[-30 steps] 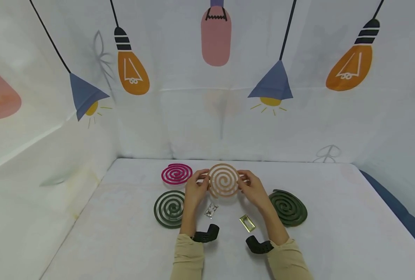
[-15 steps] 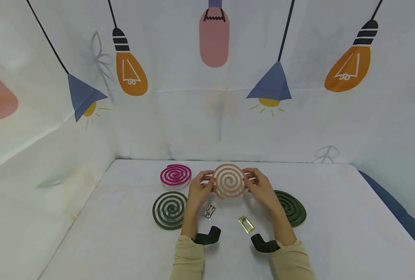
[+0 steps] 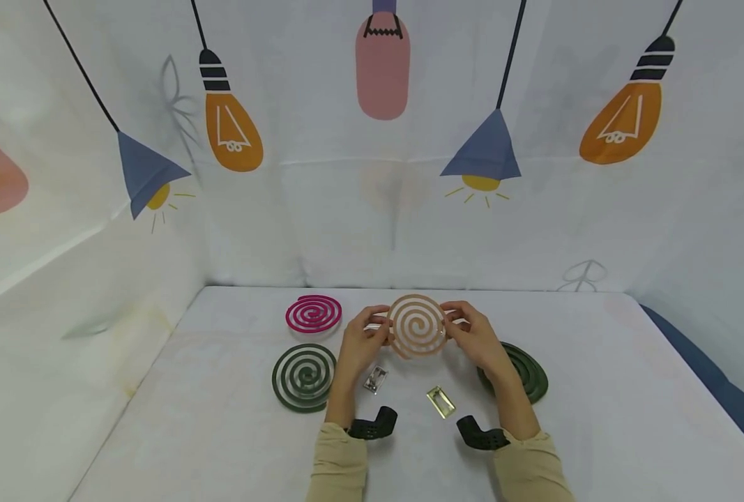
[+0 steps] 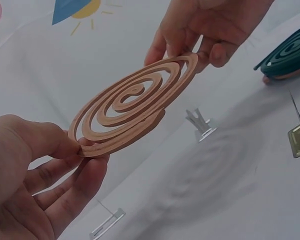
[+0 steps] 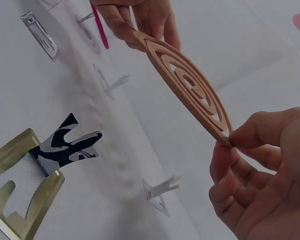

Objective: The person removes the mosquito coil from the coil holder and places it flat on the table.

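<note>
A tan mosquito coil (image 4: 125, 142) is held up above the table, its shadow falling below it in the left wrist view. My left hand (image 3: 359, 346) pinches its left edge between thumb and fingers. At the opposite edge, my right hand (image 3: 480, 343) pinches it the same way. Below the coil lie a small silver metal coil stand (image 3: 374, 380) and a gold one (image 5: 47, 195), whose prongs stick up in the right wrist view. More thin silver stands (image 5: 157, 195) show farther back on the table in that view.
A pink coil (image 3: 313, 314) sits at the back left, with a green coil (image 3: 307, 376) in front of it. Stacked green coils (image 3: 530, 374) lie on the right, partly behind my right forearm. A lamp-printed white curtain (image 3: 321, 230) closes off the back.
Both hands have shifted a little to the right, carrying the tan coil between them. The right forearm now covers more of the green coils on that side.
</note>
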The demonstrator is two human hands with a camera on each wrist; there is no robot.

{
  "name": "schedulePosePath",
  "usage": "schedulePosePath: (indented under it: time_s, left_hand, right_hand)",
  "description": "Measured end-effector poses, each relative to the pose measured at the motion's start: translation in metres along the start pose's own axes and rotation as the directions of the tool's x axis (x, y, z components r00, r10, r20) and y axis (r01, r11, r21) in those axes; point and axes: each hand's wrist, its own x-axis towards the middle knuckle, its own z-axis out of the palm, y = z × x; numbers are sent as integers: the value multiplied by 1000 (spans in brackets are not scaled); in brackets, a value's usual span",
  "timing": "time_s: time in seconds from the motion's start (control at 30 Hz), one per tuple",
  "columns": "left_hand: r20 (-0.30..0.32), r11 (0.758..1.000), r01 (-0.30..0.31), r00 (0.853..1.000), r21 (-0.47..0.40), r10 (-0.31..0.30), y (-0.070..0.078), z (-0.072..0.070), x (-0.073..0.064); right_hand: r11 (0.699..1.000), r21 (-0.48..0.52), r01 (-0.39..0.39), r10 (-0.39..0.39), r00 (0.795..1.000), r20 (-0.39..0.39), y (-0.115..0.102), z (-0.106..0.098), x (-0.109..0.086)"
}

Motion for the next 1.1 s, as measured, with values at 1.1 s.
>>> schedulePosePath:
  time_s: [1.1]
  left_hand:
    - [58,999,-43,997,-19,44,8,22,-1]
  right_hand:
    - [992,-126,9,-10,1000,-6,6,-28,-3]
